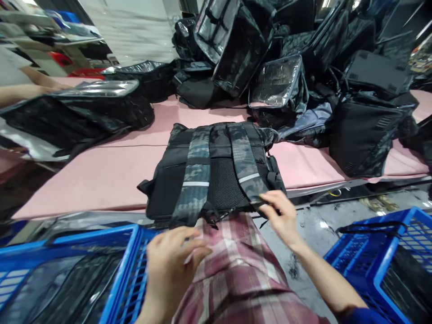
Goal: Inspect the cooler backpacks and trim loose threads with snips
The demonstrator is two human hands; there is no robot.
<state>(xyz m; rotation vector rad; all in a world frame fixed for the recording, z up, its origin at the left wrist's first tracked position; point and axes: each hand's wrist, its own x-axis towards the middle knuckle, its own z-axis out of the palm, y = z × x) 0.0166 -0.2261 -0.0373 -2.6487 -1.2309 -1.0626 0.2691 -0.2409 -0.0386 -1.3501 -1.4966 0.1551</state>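
Observation:
A black backpack [222, 180] with camouflage shoulder straps lies strap side up on the pink table [124, 166], its bottom edge toward me. My right hand [280, 213] pinches the lower end of the right-hand shoulder strap [245, 162] at the bag's near corner. Just in front of the bag's near left edge is my left hand [177, 256], its fingers curled and blurred; whether it holds anything small is hidden. The left-hand strap [195, 180] lies flat, with a white reflective band across it.
Black and camouflage bags [232, 54] are piled along the table's far side and right. Another person's arms [30, 92] handle a bag [77, 112] at the left. Blue crates [135, 252] stand at near left and right [381, 252].

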